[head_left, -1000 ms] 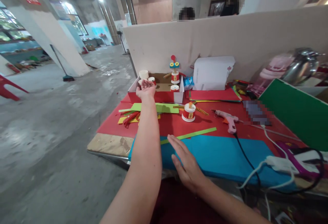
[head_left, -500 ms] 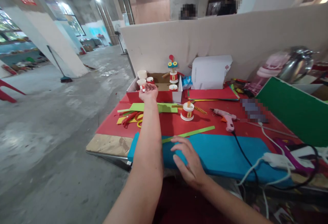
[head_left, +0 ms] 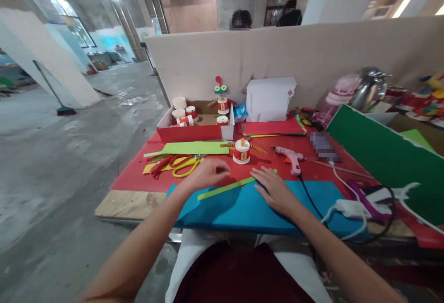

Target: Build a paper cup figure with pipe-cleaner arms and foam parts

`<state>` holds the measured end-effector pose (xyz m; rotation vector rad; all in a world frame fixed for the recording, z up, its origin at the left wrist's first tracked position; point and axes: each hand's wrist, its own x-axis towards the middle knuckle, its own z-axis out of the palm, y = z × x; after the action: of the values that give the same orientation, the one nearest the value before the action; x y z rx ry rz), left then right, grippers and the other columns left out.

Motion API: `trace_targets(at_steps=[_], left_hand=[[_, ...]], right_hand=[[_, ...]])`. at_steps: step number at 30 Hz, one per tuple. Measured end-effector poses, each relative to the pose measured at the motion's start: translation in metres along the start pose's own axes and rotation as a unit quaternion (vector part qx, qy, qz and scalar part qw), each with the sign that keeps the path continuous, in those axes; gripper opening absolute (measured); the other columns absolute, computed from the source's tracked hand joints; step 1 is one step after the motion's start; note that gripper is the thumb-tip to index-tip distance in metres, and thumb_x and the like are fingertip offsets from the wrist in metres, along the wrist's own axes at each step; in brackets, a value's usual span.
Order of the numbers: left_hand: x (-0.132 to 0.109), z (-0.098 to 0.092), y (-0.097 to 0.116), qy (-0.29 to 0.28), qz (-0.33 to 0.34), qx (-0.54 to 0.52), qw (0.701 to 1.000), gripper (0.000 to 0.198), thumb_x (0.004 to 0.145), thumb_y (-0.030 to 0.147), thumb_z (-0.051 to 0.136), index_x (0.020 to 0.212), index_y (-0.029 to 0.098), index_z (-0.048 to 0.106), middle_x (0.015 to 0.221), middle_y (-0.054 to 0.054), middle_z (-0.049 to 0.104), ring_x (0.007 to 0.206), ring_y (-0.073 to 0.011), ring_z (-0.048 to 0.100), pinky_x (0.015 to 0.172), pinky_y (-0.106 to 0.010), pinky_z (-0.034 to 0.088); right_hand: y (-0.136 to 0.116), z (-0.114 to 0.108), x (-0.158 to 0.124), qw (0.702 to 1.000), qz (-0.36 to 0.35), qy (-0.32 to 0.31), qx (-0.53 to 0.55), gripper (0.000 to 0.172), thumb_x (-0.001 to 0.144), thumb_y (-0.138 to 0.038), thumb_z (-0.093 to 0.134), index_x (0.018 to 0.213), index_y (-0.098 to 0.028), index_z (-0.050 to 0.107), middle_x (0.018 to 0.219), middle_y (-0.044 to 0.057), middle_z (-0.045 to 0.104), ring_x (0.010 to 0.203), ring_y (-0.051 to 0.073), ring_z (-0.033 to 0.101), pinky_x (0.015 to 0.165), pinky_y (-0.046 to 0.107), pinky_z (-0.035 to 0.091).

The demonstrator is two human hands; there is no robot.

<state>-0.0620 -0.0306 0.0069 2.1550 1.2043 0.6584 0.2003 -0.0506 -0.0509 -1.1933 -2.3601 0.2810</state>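
My left hand (head_left: 211, 173) hovers over the blue sheet (head_left: 222, 213), its fingers loosely curled with a gap before the thumb and nothing visible between them. My right hand (head_left: 275, 189) lies flat with fingers stretched out, over the right part of a narrow light-green strip (head_left: 222, 189). Just beyond both hands stands a red-and-white paper cup figure (head_left: 242, 152) with coiled paper arms and a small orange piece on top. Left of it, yellow-handled scissors (head_left: 185, 168) lie partly behind my left hand, beside red-handled scissors (head_left: 163, 164).
An open box (head_left: 192, 132) at the back left holds several paper cups and a finished-looking cup figure (head_left: 222, 104). Green paper (head_left: 196, 148) lies before it. A pink glue gun (head_left: 293, 157), a phone (head_left: 324, 145), a power strip (head_left: 352, 208) with cables and a green board (head_left: 385, 145) occupy the right.
My left hand has come back from the box toward me, turning from palm-up to curled over the blue sheet. My right hand has moved forward and right onto the green strip. The view has shifted right.
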Motion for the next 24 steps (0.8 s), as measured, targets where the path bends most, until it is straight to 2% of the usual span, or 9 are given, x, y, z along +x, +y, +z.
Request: trace_targets(at_steps=[1, 3, 7, 10, 13, 15, 18, 24], left_hand=[[-0.008, 0.008, 0.005, -0.037, 0.005, 0.082, 0.996, 0.017, 0.081, 0.033, 0.059, 0.086, 0.019, 0.067, 0.085, -0.005, 0.069, 0.08, -0.019, 0.061, 0.072, -0.029, 0.047], [-0.017, 0.022, 0.01, -0.06, -0.009, 0.225, 0.972, 0.023, 0.079, 0.034, 0.062, 0.094, 0.016, 0.065, 0.094, -0.009, 0.068, 0.091, -0.0244, 0.06, 0.078, -0.034, 0.047], [-0.011, 0.034, 0.004, -0.054, -0.002, 0.395, 0.917, 0.016, 0.084, 0.019, 0.054, 0.096, 0.014, 0.063, 0.095, -0.012, 0.065, 0.095, -0.0265, 0.056, 0.078, -0.038, 0.045], [0.0, 0.029, -0.005, -0.045, 0.019, 0.44, 0.897, 0.02, 0.087, 0.012, 0.047, 0.087, 0.013, 0.067, 0.088, -0.015, 0.064, 0.092, -0.0274, 0.055, 0.075, -0.04, 0.042], [0.007, 0.023, -0.011, -0.018, 0.013, 0.462, 0.887, 0.021, 0.087, 0.011, 0.049, 0.083, 0.012, 0.069, 0.083, -0.017, 0.064, 0.089, -0.0288, 0.055, 0.073, -0.041, 0.039], [0.007, 0.022, -0.013, -0.012, 0.012, 0.473, 0.881, 0.021, 0.086, 0.009, 0.05, 0.083, 0.012, 0.07, 0.082, -0.017, 0.064, 0.088, -0.0286, 0.055, 0.072, -0.041, 0.038], [0.004, 0.021, -0.014, -0.035, 0.02, 0.479, 0.877, 0.022, 0.087, 0.009, 0.048, 0.085, 0.012, 0.07, 0.083, -0.016, 0.065, 0.086, -0.0271, 0.055, 0.07, -0.039, 0.037], [-0.004, 0.004, -0.009, -0.018, 0.003, 0.492, 0.87, 0.021, 0.089, 0.01, 0.047, 0.091, 0.011, 0.067, 0.09, -0.015, 0.066, 0.09, -0.028, 0.056, 0.073, -0.039, 0.038]], right_hand=[[0.0, 0.002, 0.0, 1.0, -0.001, -0.02, -0.013, 0.042, 0.093, -0.035, 0.044, 0.132, -0.024, 0.055, 0.137, 0.008, 0.056, 0.132, 0.028, 0.045, 0.109, 0.055, 0.036], [-0.003, 0.008, 0.002, 0.998, 0.009, -0.05, -0.04, 0.045, 0.094, -0.037, 0.044, 0.135, -0.022, 0.052, 0.14, 0.008, 0.053, 0.134, 0.03, 0.042, 0.11, 0.056, 0.034], [-0.006, 0.021, 0.009, 0.993, 0.058, -0.046, -0.089, 0.049, 0.095, -0.043, 0.04, 0.136, -0.019, 0.052, 0.141, 0.012, 0.051, 0.135, 0.033, 0.04, 0.11, 0.058, 0.031], [-0.007, 0.025, 0.017, 0.991, 0.079, -0.012, -0.103, 0.052, 0.094, -0.045, 0.041, 0.136, -0.016, 0.051, 0.14, 0.015, 0.052, 0.135, 0.034, 0.041, 0.109, 0.058, 0.033], [-0.01, 0.026, 0.021, 0.993, 0.05, 0.029, -0.102, 0.049, 0.093, -0.04, 0.044, 0.135, -0.014, 0.052, 0.137, 0.017, 0.055, 0.13, 0.033, 0.046, 0.108, 0.056, 0.036], [-0.013, 0.027, 0.021, 0.995, 0.021, 0.029, -0.09, 0.045, 0.093, -0.037, 0.044, 0.131, -0.015, 0.056, 0.132, 0.016, 0.059, 0.126, 0.031, 0.052, 0.106, 0.055, 0.04], [-0.017, 0.027, 0.019, 0.997, 0.01, 0.026, -0.071, 0.041, 0.093, -0.035, 0.044, 0.123, -0.012, 0.061, 0.126, 0.017, 0.063, 0.12, 0.032, 0.056, 0.101, 0.054, 0.045], [-0.027, 0.01, 0.018, 0.982, 0.009, 0.183, -0.049, 0.032, 0.094, -0.035, 0.046, 0.116, -0.018, 0.063, 0.114, 0.012, 0.068, 0.112, 0.027, 0.059, 0.103, 0.052, 0.043]])
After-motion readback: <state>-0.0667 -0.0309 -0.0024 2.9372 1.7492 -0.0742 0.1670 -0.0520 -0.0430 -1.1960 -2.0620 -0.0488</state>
